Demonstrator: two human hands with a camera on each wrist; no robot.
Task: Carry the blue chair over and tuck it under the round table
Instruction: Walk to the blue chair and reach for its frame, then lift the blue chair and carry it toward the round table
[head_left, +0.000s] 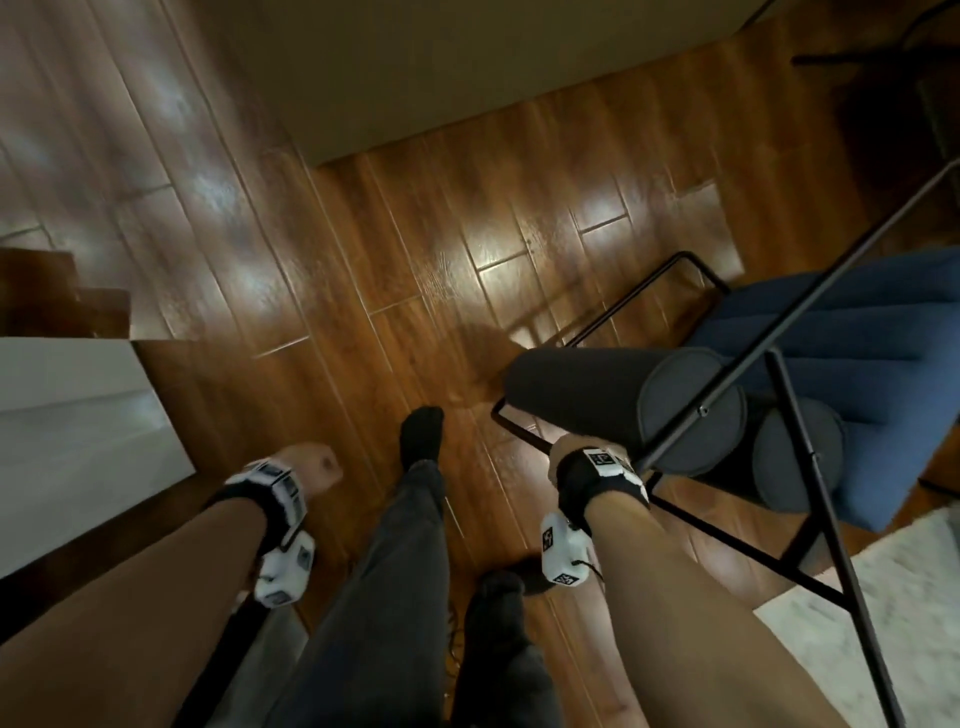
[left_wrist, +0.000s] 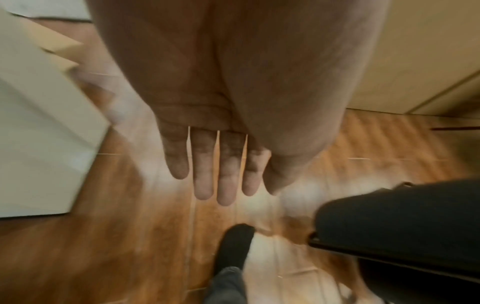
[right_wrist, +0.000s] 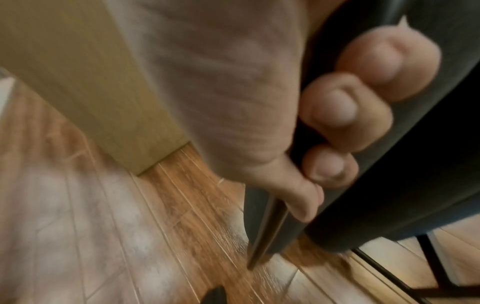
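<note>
The blue chair (head_left: 831, 322) hangs tilted off the floor at my right, with its blue seat, dark grey roll cushion (head_left: 597, 384) and thin black metal frame (head_left: 727, 384). My right hand (head_left: 576, 457) grips the frame bar beside the roll cushion. In the right wrist view its fingers (right_wrist: 337, 115) curl round the dark bar against the cushion (right_wrist: 415, 185). My left hand (head_left: 311, 467) hangs free at my left side and holds nothing. Its fingers (left_wrist: 226, 181) point straight down at the floor, and the chair's cushion (left_wrist: 389, 216) shows to their right. I cannot make out a round table.
A white cabinet (head_left: 78, 415) stands close on my left. A beige panel (head_left: 467, 78) blocks the way ahead, with wooden floor (head_left: 415, 260) running around it. A pale rug (head_left: 909, 597) lies at lower right. Dark thin legs (head_left: 883, 52) show at top right. My socked foot (head_left: 421, 431) steps forward.
</note>
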